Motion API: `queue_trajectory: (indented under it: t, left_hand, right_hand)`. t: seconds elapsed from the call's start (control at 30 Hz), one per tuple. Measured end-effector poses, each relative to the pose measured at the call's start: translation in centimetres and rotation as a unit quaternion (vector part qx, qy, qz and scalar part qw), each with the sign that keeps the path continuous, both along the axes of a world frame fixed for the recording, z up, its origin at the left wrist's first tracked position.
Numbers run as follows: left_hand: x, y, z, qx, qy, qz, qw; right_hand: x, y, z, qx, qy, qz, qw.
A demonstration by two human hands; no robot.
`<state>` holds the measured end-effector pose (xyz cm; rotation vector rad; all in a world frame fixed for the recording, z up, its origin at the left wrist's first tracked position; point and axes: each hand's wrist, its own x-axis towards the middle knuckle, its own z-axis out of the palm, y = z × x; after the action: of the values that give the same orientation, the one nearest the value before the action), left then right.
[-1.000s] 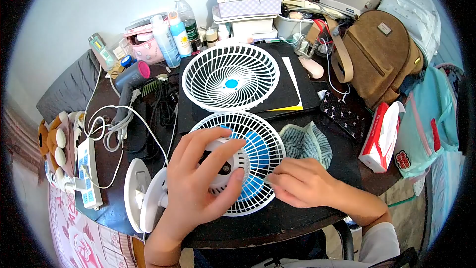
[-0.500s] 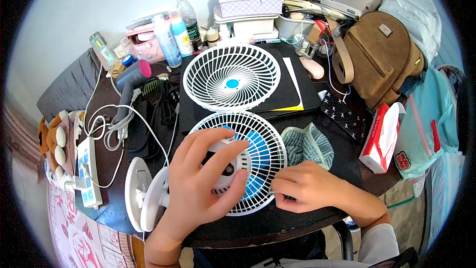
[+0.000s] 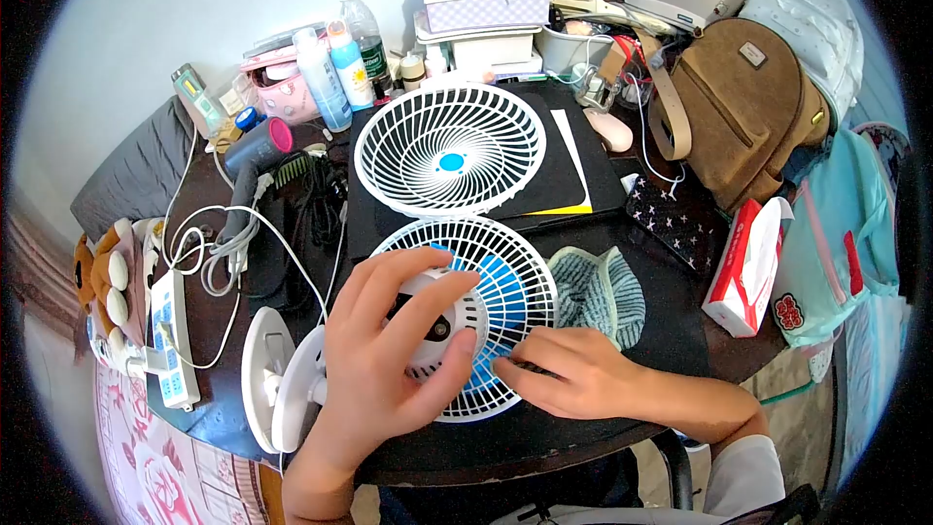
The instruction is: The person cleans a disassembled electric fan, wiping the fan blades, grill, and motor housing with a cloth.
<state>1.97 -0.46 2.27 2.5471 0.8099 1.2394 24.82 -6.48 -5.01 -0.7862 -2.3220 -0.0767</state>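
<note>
A white fan [image 3: 530, 282] with blue blades lies with its back grille and round motor housing facing up. My left hand [image 3: 389, 340] curves around the motor housing, its thumb and fingers spread about it. Over the grille's lower right, my right hand [image 3: 573, 369] is closed in a pinch; what its fingertips hold is hidden. Just beyond the fan lies a detached white front grille [image 3: 450, 126] with a blue centre. The fan's white round base [image 3: 267, 379] stands on edge left of my left wrist. A striped greenish cloth [image 3: 603, 301] lies beside my right hand.
A power strip [image 3: 173, 340], cables and a hair dryer [image 3: 258, 156] lie left. Bottles [image 3: 362, 34] and boxes [image 3: 481, 12] line the back. At right are a tissue box [image 3: 743, 272], brown backpack [image 3: 748, 117] and turquoise bag [image 3: 846, 233]. The table's front edge is near my wrists.
My right hand has moved left from the rim of the grille to farther over its spokes. My left hand stays around the motor housing. The view has shifted slightly.
</note>
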Motion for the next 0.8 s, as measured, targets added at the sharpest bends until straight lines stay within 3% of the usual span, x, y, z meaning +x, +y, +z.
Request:
queue_trajectory:
  t: [0.2,0.4,0.5,0.6,0.8]
  left_hand:
    - [0.0,-0.1,0.0,0.002,-0.001,-0.008,1.0]
    - [0.0,0.1,-0.1,0.002,-0.005,-0.005,1.0]
    - [0.1,0.0,0.0,-0.001,-0.007,-0.005,1.0]
    - [0.1,0.0,0.0,0.001,-0.004,-0.009,1.0]
    - [0.1,-0.1,0.1,-0.004,-0.005,-0.006,1.0]
  right_hand:
    - [0.6,-0.2,2.0,-0.037,-0.068,0.033,0.996]
    - [0.2,0.3,0.5,0.067,-0.044,0.011,0.997]
    - [0.1,0.1,0.4,0.042,-0.034,0.01,0.998]
    - [0.8,-0.1,2.1,-0.083,-0.043,0.044,0.995]
    - [1.4,0.0,2.2,-0.129,-0.03,0.085,0.988]
